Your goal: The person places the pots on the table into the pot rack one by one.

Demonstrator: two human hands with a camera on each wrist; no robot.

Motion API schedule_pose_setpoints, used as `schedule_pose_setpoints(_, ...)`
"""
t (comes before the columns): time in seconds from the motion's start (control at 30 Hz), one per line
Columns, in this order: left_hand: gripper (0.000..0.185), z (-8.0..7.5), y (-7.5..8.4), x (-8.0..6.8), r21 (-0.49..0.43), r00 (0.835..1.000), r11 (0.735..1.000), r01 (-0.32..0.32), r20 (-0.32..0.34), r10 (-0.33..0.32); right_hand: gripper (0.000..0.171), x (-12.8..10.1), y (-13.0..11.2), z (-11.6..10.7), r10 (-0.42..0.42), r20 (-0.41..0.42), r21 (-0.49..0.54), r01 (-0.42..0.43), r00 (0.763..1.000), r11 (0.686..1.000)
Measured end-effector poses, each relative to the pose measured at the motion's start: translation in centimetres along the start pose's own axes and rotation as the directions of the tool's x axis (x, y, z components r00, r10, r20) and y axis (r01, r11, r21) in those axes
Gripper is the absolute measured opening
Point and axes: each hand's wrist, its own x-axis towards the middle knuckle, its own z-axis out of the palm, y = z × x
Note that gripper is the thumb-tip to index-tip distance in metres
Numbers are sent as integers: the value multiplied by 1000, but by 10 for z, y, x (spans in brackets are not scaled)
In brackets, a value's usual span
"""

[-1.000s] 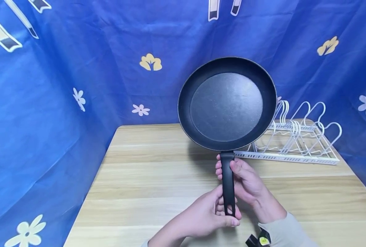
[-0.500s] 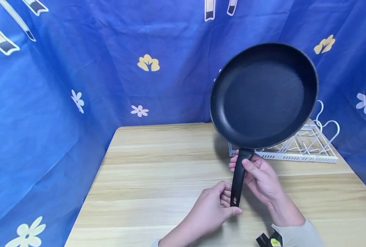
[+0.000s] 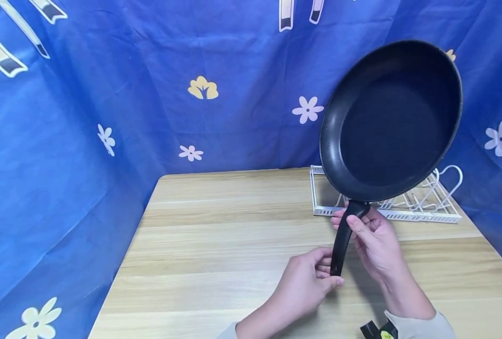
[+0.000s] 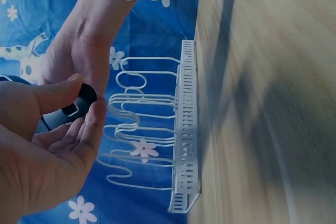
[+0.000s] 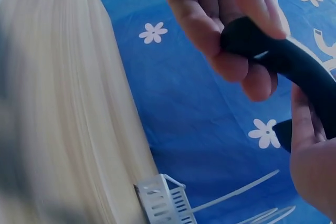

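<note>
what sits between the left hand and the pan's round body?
The black handle, with the right hand holding it near the round body; the left hand pinches its lower end. Shows in the head view.

From here, the frying pan (image 3: 392, 125) hides some of the wire rack (image 3: 430, 217); its handle (image 3: 343, 242) covers part of the right hand (image 3: 377, 242).

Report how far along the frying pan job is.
Done: the frying pan is up off the wood-grain table. In hand: the right hand grips the handle near the top, the left hand its end. Likely left: setting it down, perhaps in the white wire rack behind.
</note>
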Motion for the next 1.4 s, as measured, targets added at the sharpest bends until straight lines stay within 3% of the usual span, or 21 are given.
schedule_pose_setpoints(0.2, 53, 6, 1, 5, 68, 998, 996, -55, 11, 55, 23, -2, -6, 2, -67, -122, -74, 58, 990, 996)
schedule_pose_setpoints(0.37, 52, 11, -1, 11, 176, 992, 976, -126, 25, 123, 23, -1, -11, 0, -100, -152, -124, 82, 983, 989)
schedule_pose_setpoints(0.53, 49, 16, -5, 17, 252, 984, 951, -180, 44, 175, 19, -2, -14, 0, -75, -220, -212, 28, 973, 977)
schedule_pose_setpoints(0.67, 44, 19, -8, 20, 294, 981, 935, -195, 61, 186, 17, -2, -15, 1, -52, -311, -328, -56, 949, 943)
schedule_pose_setpoints(0.9, 32, 26, -11, 22, 270, 985, 948, -168, 84, 150, 18, 1, -12, -2, -4, -333, -433, -149, 943, 889)
schedule_pose_setpoints(1.17, 39, 29, -16, 25, 187, 992, 979, -81, 110, 61, 16, 5, -3, -7, 69, -367, -408, -227, 928, 884)
schedule_pose_setpoints(1.4, 32, 32, -20, 29, 171, 993, 985, -2, 121, -19, 16, 8, 5, -15, 137, -420, -409, -322, 897, 854)
